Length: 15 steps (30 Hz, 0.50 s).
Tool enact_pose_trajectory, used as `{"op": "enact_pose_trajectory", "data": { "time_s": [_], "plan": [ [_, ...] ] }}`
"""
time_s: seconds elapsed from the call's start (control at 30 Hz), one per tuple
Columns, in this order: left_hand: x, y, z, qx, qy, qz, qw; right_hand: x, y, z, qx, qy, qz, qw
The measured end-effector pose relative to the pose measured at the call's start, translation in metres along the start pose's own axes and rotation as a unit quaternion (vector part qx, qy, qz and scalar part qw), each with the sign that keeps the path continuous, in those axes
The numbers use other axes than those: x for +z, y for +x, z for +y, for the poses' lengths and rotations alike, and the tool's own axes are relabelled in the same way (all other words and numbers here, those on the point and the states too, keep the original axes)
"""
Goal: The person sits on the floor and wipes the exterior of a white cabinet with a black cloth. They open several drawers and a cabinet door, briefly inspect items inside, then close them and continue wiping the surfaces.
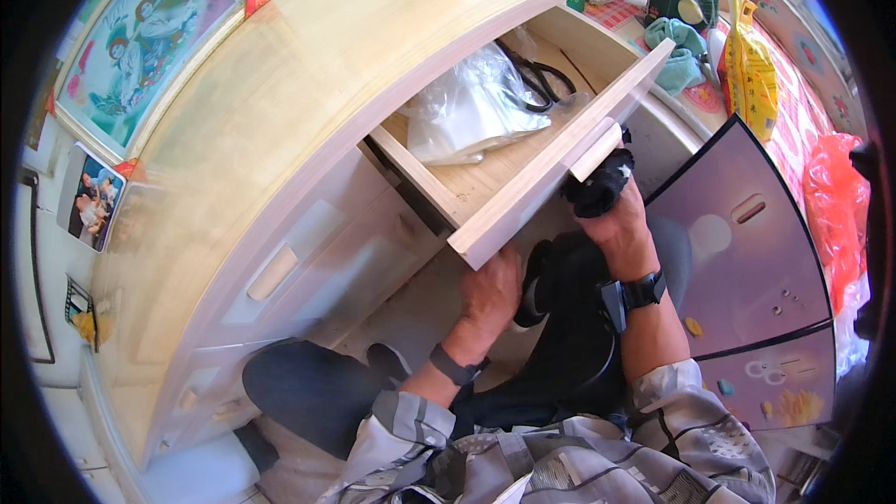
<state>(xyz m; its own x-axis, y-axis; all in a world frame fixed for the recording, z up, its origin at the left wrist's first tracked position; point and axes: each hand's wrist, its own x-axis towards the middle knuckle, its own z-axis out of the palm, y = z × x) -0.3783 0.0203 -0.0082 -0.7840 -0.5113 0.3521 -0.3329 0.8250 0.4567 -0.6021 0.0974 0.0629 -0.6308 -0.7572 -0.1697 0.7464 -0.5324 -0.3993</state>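
A wooden drawer stands pulled out of a pale wood cabinet. Inside lie clear plastic bags and black-handled scissors. My right hand is closed around a bunched black cloth item with a small white mark, just outside the drawer's pale handle. The cloth hides most of those fingers, and whether they touch the handle is unclear. Below the near corner of the drawer front is my left hand, its fingertips hidden behind that panel.
The cabinet top spans the left, with a framed picture beyond it. A purple folding panel stands at right. Behind it, a bed or covered surface carries a yellow bag, a teal cloth and a red plastic bag.
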Motion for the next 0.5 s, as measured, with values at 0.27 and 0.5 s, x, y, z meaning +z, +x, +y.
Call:
{"op": "enact_pose_trajectory", "data": {
  "time_s": [0.27, 0.5],
  "plan": [
    [-0.008, 0.033, -0.073, -0.091, -0.116, 0.103, 0.984, -0.026, -0.022, -0.018, 0.017, -0.025, 0.009, 1.000],
    [-0.025, 0.049, -0.091, 0.056, 0.081, 0.131, 0.987, -0.030, -0.031, -0.019, 0.007, -0.004, 0.049, 0.999]
  ]
}}
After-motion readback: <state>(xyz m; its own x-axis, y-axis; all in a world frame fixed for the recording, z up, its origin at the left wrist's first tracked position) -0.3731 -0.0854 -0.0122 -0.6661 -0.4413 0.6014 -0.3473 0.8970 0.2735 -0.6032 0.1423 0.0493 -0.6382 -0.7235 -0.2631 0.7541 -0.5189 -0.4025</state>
